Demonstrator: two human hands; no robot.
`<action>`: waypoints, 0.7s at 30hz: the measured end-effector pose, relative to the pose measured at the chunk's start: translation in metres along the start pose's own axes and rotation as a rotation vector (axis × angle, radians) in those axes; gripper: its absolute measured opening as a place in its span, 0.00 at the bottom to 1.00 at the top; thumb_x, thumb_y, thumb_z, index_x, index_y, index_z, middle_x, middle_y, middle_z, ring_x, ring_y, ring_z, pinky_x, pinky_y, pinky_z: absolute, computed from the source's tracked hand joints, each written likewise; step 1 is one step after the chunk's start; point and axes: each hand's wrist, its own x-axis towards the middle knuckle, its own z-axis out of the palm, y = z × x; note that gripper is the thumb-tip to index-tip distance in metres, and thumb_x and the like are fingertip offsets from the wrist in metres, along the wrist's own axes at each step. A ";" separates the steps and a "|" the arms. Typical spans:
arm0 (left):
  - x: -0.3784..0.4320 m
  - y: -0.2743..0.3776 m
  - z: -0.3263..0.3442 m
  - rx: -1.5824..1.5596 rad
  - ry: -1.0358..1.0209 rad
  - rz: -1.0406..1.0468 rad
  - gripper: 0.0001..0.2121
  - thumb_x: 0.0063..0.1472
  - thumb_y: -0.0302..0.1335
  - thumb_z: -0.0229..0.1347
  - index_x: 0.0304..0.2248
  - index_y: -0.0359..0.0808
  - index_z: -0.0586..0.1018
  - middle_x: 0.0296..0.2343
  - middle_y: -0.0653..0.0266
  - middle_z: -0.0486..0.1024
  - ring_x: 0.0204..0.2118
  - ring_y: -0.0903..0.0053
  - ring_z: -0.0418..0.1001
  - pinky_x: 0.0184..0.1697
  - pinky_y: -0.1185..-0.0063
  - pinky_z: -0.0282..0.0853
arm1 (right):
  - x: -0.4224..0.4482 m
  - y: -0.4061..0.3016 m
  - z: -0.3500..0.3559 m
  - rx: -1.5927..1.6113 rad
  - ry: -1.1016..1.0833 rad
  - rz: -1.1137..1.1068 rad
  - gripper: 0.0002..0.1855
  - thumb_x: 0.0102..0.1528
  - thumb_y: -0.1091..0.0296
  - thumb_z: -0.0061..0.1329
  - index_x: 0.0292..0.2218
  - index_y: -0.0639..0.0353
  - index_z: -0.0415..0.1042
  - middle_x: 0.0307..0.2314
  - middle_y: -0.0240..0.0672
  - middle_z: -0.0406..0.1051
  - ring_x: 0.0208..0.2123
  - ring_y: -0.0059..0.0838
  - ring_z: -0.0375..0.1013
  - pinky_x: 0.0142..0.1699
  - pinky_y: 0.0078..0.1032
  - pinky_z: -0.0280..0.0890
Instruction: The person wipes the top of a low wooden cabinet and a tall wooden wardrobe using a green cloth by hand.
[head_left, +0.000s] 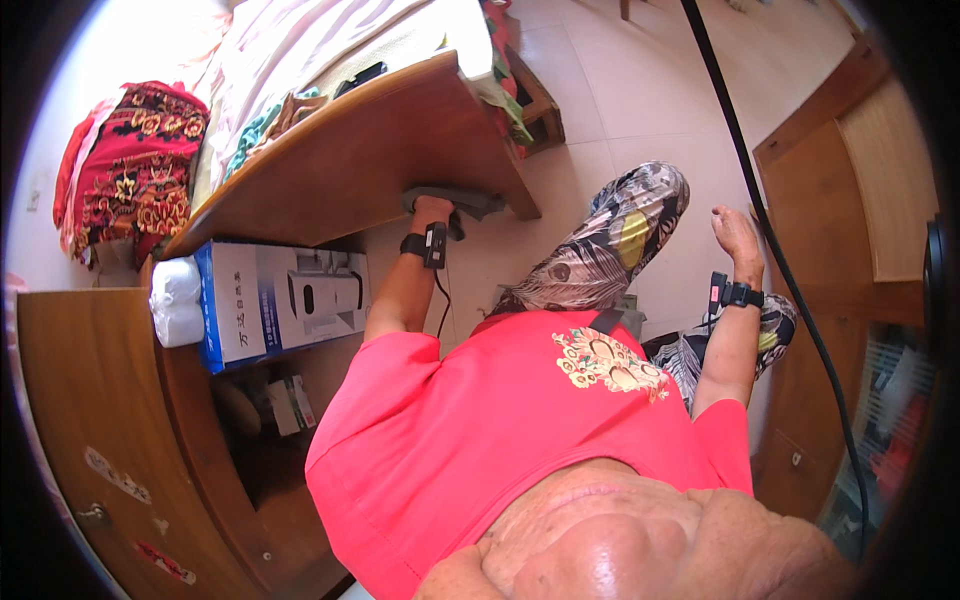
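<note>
My left hand (433, 205) is at the lower part of the bed's wooden end board (360, 161), with a dark grey cloth (476, 199) bunched around its fingers. The cloth lies against the board near its lower edge, and part of that hand is hidden in it. On the other side of my raised knee, my right hand (735, 234) hangs over the floor beside a wooden cabinet (814, 210). Its fingers are curled in, and nothing shows in them. Each wrist wears a black strap with a small device.
A blue and white carton (281, 304) and white rolls (176, 301) sit on a wooden shelf unit at left. Red patterned fabric (142, 172) is stacked beyond. A black cable (772, 232) crosses the right side. A low wooden stool (541, 112) stands beyond the bed.
</note>
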 end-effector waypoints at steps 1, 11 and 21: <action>-0.003 0.009 -0.007 -0.008 0.054 0.044 0.13 0.59 0.32 0.47 0.40 0.44 0.80 0.40 0.59 0.77 0.42 0.60 0.76 0.45 0.67 0.70 | 0.000 -0.002 -0.003 -0.014 -0.025 0.017 0.16 0.56 0.62 0.38 0.38 0.62 0.73 0.32 0.56 0.71 0.39 0.55 0.71 0.43 0.42 0.65; -0.057 -0.006 -0.148 -0.088 0.756 0.075 0.13 0.60 0.32 0.47 0.41 0.43 0.80 0.39 0.58 0.77 0.41 0.60 0.75 0.44 0.66 0.69 | -0.009 0.007 -0.012 0.085 0.051 0.172 0.13 0.56 0.63 0.38 0.33 0.61 0.70 0.32 0.52 0.71 0.39 0.56 0.69 0.42 0.44 0.65; -0.098 -0.022 -0.174 -0.108 0.979 0.032 0.13 0.61 0.33 0.46 0.41 0.43 0.79 0.38 0.58 0.77 0.40 0.60 0.74 0.42 0.65 0.69 | -0.026 -0.016 -0.004 0.102 0.068 0.275 0.17 0.56 0.65 0.39 0.44 0.60 0.72 0.40 0.50 0.71 0.44 0.48 0.70 0.51 0.36 0.64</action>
